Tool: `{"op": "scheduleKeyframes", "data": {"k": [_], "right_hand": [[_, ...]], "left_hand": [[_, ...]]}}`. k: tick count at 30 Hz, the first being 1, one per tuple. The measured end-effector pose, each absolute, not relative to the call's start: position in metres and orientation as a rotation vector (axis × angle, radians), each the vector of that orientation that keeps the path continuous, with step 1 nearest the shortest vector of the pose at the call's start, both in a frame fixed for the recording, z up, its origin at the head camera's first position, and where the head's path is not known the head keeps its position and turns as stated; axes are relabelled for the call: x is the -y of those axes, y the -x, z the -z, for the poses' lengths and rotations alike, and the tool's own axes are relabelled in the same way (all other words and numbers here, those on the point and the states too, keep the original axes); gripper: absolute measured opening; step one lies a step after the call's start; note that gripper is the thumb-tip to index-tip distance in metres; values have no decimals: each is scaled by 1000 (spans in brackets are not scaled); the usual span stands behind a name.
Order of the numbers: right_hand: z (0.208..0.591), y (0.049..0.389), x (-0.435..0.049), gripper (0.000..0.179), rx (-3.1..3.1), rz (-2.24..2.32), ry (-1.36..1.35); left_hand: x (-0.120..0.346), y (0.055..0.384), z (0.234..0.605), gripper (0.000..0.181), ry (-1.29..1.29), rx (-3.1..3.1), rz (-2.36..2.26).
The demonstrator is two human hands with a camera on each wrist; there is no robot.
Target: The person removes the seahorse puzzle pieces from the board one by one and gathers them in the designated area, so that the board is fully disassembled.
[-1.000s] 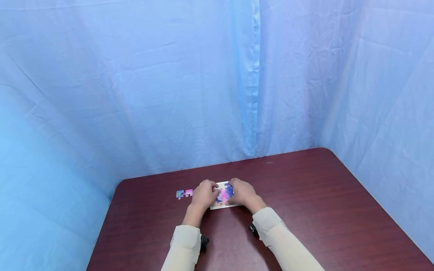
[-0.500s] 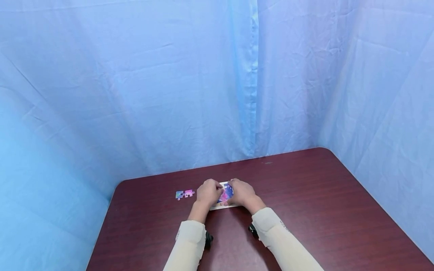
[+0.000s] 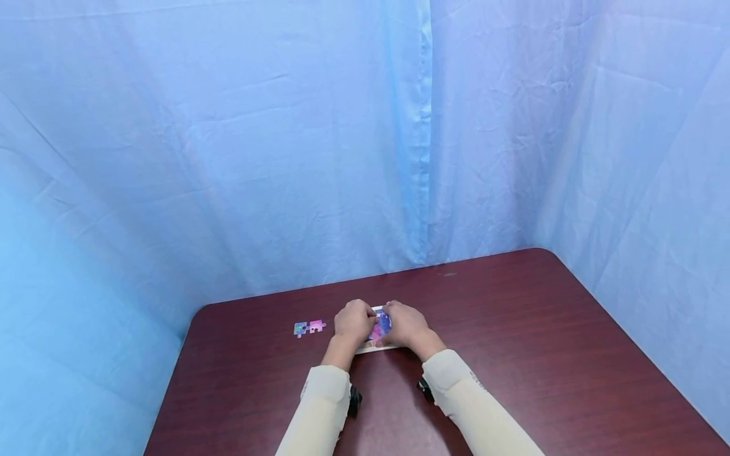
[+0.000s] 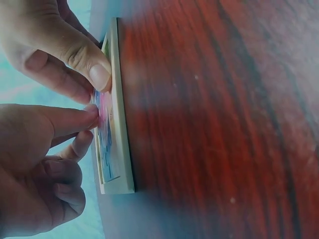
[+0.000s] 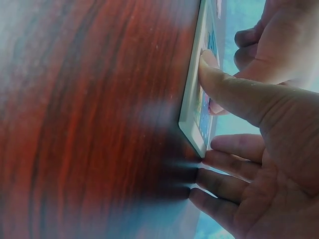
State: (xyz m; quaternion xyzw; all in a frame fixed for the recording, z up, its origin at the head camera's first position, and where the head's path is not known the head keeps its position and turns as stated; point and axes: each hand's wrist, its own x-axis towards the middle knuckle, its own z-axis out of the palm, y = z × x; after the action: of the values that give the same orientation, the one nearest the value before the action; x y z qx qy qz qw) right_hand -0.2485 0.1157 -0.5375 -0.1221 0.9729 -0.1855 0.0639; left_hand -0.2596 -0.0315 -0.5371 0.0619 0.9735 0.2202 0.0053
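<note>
A small jigsaw puzzle (image 3: pixel 381 324) in blue, purple and pink lies in a shallow pale tray (image 3: pixel 369 349) on the table, between both hands. My left hand (image 3: pixel 353 322) reaches over its left part. In the left wrist view the left thumb and index finger meet at the puzzle's surface, pinching what seems to be a puzzle piece, mostly hidden by the fingertips; the other fingers are curled. My right hand (image 3: pixel 406 324) holds the tray from the right, its thumb (image 5: pixel 211 74) on the near border and several fingers reaching down beside the corner.
Two loose puzzle pieces lie left of the hands, a blue-green piece (image 3: pixel 300 329) and a pink piece (image 3: pixel 316 326). The dark red table (image 3: pixel 513 342) ends at a blue curtain (image 3: pixel 256 158) behind and on both sides.
My left hand has moved slightly right, farther over the puzzle, covering more of it. The right hand keeps its hold, and the loose pieces stay on the table.
</note>
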Motion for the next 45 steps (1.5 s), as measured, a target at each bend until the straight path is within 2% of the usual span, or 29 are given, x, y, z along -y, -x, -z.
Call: {"op": "scheduleKeyframes", "data": {"k": [7,17,26,45], "right_hand": [[536,248,-116,80,-2941,568,384],[535,246,-116,80,-2938,573,401],[534,245,-117,106,-2919,631,353],[534,245,-116,107,-2925,591,375]], "left_hand": [[28,263,536,16,-207,-3054,-666],[27,264,533,14,-157,-3027,-710],[27,263,533,12,-125,-3036,-752],[31,261,536,13,-92,-3019,-884]]}}
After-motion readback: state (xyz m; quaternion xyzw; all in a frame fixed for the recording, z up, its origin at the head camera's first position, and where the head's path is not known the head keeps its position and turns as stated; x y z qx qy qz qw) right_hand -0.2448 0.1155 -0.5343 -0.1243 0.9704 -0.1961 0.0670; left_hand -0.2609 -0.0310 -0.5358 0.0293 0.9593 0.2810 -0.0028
